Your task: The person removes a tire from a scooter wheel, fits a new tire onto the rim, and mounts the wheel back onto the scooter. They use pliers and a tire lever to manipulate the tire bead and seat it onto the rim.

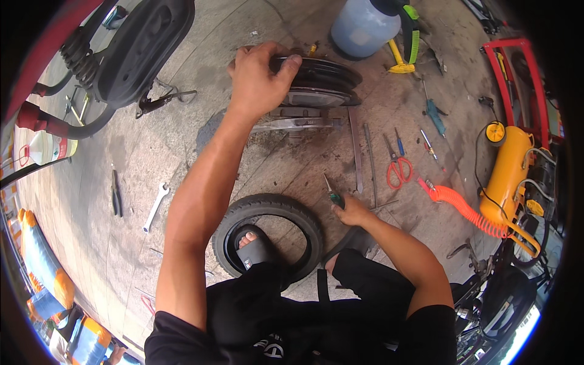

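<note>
My left hand (261,76) grips the left side of a black wheel rim (328,76), thumb near its upper edge and the other fingers partly hidden behind the hand. Beneath the rim is a metal stand (298,123) on the ground. Lower and to the right, my right hand (354,212) is closed round the green handle of a screwdriver (334,197). Its thin tip points up toward the stand, apart from the rim. A black tyre (313,228) lies flat near my feet, and my sandalled left foot rests inside its ring.
Red-handled scissors (399,173), a flat metal bar (356,155) and a yellow hammer (399,61) lie to the right. A yellow air tank (508,176) with an orange coiled hose (465,207) stands farther right. Pliers (116,194) and a wrench (157,207) lie left. A blue-white jug (365,30) stands far back.
</note>
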{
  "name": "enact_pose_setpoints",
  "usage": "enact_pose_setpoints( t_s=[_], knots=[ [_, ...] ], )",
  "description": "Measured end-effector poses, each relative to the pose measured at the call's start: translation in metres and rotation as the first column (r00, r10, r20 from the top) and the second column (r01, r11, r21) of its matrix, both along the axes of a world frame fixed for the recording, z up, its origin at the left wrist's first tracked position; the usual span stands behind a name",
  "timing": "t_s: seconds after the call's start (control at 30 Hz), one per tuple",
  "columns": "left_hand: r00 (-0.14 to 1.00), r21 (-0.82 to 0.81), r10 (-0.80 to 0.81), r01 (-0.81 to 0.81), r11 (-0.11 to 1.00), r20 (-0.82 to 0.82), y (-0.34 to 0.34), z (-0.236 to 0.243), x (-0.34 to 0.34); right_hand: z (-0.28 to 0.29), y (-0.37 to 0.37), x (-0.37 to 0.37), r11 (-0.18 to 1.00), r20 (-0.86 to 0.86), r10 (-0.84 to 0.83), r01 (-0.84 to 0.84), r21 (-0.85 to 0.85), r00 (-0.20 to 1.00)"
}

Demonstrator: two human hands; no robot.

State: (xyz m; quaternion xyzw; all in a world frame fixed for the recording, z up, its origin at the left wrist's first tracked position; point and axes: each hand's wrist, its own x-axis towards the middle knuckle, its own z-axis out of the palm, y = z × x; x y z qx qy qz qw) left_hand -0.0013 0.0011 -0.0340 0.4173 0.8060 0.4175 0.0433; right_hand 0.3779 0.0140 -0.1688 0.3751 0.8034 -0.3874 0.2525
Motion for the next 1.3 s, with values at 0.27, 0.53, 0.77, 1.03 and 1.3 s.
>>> enact_pose_setpoints(
  t_s=[0.27,0.53,0.77,1.03,1.3],
  knots=[
    [0.993,-0.028,0.058,-0.056,0.998,0.105,0.011,-0.003,-0.001,0.14,0.135,-0.141,0.919,-0.785,-0.096,0.358,0.166,0.612],
    [0.998,-0.004,0.063,-0.063,0.998,-0.021,0.004,-0.003,-0.001,0.175,0.166,-0.265,0.9,-0.737,0.354,0.004,0.436,0.576],
    [0.997,-0.018,0.065,-0.066,0.998,-0.042,0.004,-0.002,0.005,0.174,0.166,-0.283,0.97,-0.599,0.167,-0.022,0.242,0.783],
    [0.997,-0.022,0.068,-0.069,0.997,-0.024,0.002,-0.003,0.007,0.176,0.17,-0.292,0.996,-0.455,-0.015,0.054,0.075,0.89],
    [0.997,-0.034,0.072,-0.073,0.997,-0.041,0.0,-0.002,0.009,0.162,0.184,-0.288,0.978,-0.495,-0.108,0.004,-0.206,0.862]
  ],
)
